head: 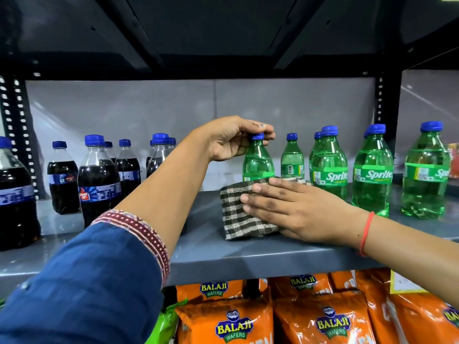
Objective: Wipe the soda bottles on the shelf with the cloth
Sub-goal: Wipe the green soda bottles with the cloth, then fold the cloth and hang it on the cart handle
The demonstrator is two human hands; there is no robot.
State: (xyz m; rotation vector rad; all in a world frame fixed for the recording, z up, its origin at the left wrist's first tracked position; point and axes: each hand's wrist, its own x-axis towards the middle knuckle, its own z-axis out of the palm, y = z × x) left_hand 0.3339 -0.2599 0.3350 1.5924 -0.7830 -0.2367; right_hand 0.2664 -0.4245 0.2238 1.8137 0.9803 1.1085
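A green soda bottle (pixel 258 163) with a blue cap stands on the grey shelf (pixel 211 254). My left hand (pixel 236 140) grips its cap from above. My right hand (pixel 293 209) presses a brown and cream checked cloth (pixel 236 214) against the bottle's lower half, fingers flat and spread. The cloth hides the bottle's label and base. Several more green Sprite bottles (pixel 372 175) stand to the right. Dark cola bottles (pixel 99 180) with blue caps stand to the left.
A black shelf (pixel 198 45) hangs low overhead. A perforated black upright (pixel 17 135) runs at the left. Orange wafer bags (pixel 323 316) fill the level below. A bare strip of shelf lies between the cola bottles and the green ones.
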